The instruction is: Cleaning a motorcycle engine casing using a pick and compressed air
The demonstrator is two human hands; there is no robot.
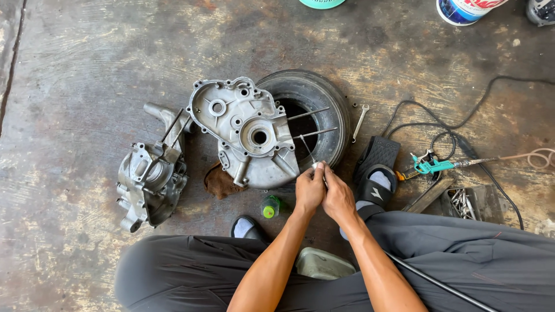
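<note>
Stained concrete floor (87, 69) carries an engine case (245, 133) on a tyre (324, 104), both hands (324, 193) pinching 1 small stud (317, 166) that could slip and roll.

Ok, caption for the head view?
Both hands pinch a small part beside an engine case resting on a tyre.

Between your fingertips sits a small pale metal part (317, 166), held at the near right edge of the grey cast engine casing (248, 133), which lies flat, open face up, across a black tyre (315, 107).
</note>
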